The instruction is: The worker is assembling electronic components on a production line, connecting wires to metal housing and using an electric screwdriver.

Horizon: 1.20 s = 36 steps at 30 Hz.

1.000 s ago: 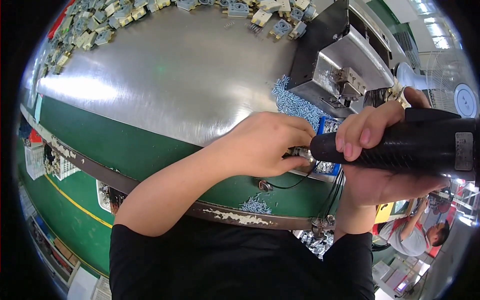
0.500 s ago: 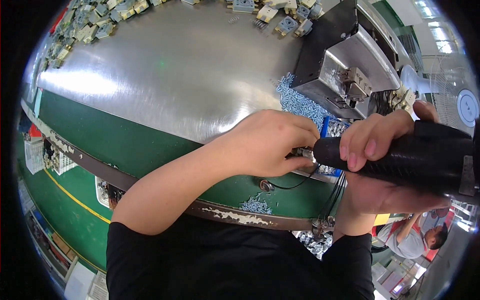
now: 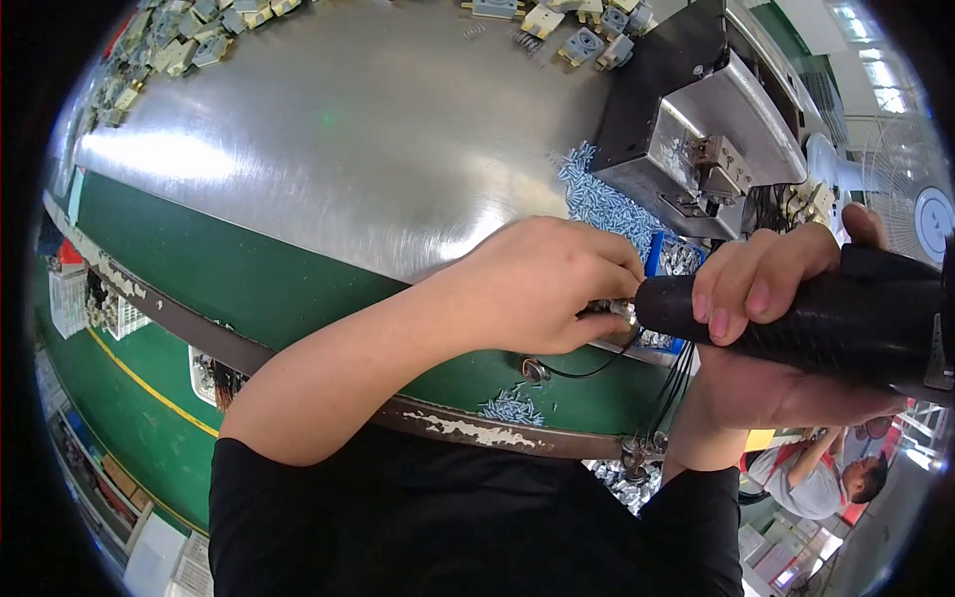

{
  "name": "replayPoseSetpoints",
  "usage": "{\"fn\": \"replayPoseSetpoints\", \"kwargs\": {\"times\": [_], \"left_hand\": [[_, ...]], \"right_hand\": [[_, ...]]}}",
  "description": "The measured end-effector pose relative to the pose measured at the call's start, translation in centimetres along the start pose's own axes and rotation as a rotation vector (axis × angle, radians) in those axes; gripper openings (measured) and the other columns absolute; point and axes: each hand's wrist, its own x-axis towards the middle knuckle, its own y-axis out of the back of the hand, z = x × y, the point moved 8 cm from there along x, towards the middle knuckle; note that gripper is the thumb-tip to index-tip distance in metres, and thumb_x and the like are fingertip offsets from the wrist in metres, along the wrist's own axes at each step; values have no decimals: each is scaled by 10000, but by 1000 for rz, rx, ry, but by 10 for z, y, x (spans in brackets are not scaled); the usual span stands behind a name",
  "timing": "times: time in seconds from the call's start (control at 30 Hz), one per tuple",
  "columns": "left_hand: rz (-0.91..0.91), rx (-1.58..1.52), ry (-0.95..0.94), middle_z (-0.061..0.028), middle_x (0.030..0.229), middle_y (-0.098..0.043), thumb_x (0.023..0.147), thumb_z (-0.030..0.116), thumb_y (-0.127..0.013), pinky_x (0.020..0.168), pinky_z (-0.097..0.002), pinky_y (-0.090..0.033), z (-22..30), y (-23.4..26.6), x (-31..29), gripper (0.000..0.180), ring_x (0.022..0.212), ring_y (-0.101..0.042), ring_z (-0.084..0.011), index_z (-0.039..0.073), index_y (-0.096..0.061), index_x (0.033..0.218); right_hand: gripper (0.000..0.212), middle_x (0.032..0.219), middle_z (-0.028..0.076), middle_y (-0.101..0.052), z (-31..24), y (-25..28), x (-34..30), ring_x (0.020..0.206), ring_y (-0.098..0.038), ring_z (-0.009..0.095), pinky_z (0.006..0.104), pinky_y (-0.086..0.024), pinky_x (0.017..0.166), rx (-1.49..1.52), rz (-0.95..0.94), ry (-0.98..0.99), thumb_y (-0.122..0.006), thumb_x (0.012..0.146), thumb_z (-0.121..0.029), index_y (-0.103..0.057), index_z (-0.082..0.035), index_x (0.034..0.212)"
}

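Observation:
My right hand is wrapped round a black electric screwdriver, its tapered nose pointing left. At that nose my left hand pinches a small shiny metal part, mostly hidden by the fingers and the tool. Whether the bit touches the part cannot be seen. Just beyond the hands, a blue bin holds small silver metal pieces. A heap of bluish screws spreads on the metal tabletop behind it.
A dark metal machine stands at the back right beside a white fan. Grey and cream switch-like parts pile along the far edge. Loose screws and cables lie on the green mat. Another person works at the right.
Both hands keep their grips, and the screwdriver's nose stays against the left fingertips. The whole scene has shifted slightly to the right in the picture.

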Motion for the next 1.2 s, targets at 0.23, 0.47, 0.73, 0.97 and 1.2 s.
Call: {"fn": "replayPoseSetpoints", "kwargs": {"times": [0.23, 0.47, 0.73, 0.97, 1.2], "left_hand": [[19, 14, -5, -20, 1057, -717, 841, 266, -786, 813, -393, -573, 1, 2, -3, 223, 951, -715, -262, 77, -762, 957], [-6, 3, 24, -23, 1074, -721, 843, 267, -785, 824, -395, -573, 2, 2, 0, 225, 964, -713, -264, 77, -760, 961], [16, -1, 22, -29, 1075, -723, 826, 259, -790, 827, -402, -573, -1, 1, -1, 243, 968, -713, -274, 58, -757, 957], [13, -5, 36, -42, 1064, -723, 818, 253, -793, 822, -409, -572, -2, 2, -1, 235, 959, -712, -286, 54, -750, 935], [18, -23, 8, -94, 1134, -735, 747, 143, -821, 842, -398, -580, 3, 4, 0, 341, 989, -716, -319, 66, -764, 1074]], "right_hand": [[1067, 815, 79, -551, 1, -5, -3, 557, -547, 191, 348, -472, 536, 9, -2, 16, -579, 862, -830, -330, -32, 1525], [906, 815, 78, -566, 0, -5, -11, 550, -553, 192, 360, -474, 537, 58, -102, 86, -643, 859, -785, -436, -53, 1352], [898, 776, 62, -559, 4, -7, -12, 528, -543, 186, 346, -469, 527, -14, -168, 110, -635, 836, -811, -444, -62, 1294], [962, 771, 69, -558, 0, -9, -19, 532, -543, 193, 349, -467, 524, -18, -141, 75, -619, 839, -822, -396, -65, 1390], [1080, 798, 93, -561, -21, 4, 4, 568, -555, 213, 367, -471, 542, 45, -143, 45, -581, 874, -816, -304, -53, 1587]]}}
